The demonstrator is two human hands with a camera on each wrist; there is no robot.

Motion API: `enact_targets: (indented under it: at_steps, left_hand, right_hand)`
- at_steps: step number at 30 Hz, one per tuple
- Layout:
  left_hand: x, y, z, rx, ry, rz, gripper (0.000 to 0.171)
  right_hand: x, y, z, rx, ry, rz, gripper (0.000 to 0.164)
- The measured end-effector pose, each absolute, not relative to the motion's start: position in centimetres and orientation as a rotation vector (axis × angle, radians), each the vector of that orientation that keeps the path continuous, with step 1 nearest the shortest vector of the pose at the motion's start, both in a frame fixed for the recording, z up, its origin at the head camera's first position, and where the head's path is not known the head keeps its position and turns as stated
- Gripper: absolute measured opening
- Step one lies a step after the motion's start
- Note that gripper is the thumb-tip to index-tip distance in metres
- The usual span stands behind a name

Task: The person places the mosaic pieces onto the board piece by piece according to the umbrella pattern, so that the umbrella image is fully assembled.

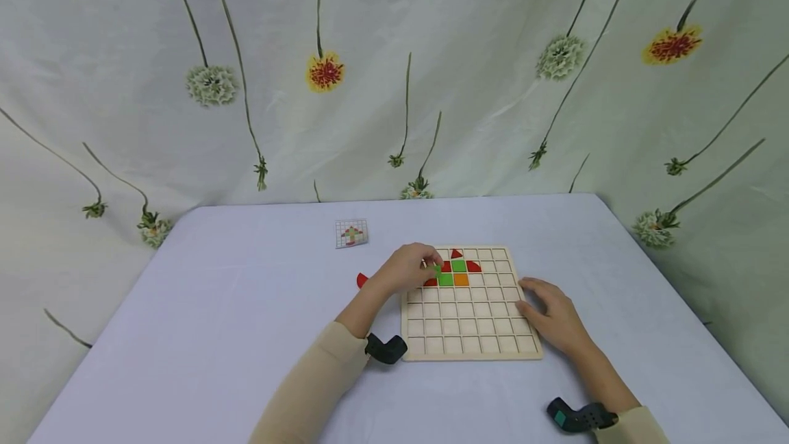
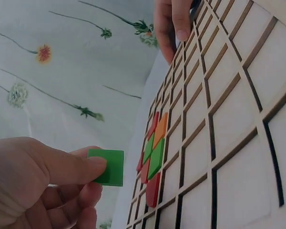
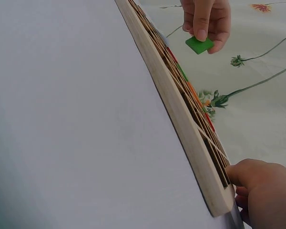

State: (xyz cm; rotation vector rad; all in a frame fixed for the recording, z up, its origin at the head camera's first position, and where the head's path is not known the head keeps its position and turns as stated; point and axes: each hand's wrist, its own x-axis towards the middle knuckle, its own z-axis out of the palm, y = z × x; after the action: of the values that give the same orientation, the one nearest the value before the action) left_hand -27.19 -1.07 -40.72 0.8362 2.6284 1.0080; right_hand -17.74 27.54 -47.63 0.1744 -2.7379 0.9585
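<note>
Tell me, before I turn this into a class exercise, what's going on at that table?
A person's left hand pinches a green tile, raised near the far left corner of a gridded wooden board. The right hand touches the board's right edge. Toward the board's far side sit red pieces, two green squares and an orange square. A loose red piece lies left of the board, and a card beyond shows a coloured pattern on a grid.

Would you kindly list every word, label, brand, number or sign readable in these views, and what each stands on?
No words, labels, brands, numbers or signs can be read.
The card shows a coloured pattern on a grid; any print there is too small to read.
</note>
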Motion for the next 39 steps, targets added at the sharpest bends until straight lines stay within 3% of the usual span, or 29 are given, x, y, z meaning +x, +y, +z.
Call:
enact_targets:
  at_steps: [13,39]
  left_hand:
    - [-26.9,2.0,-41.5,0.951,2.618,0.933,0.022]
    - [-27.0,5.8,-42.6,0.977,2.649,0.987,0.015]
  right_hand:
    - [-17.9,27.6,-47.8,0.200,-2.726,0.977,0.044]
    - [-17.9,27.7,-47.9,0.185,-2.735,0.972,0.044]
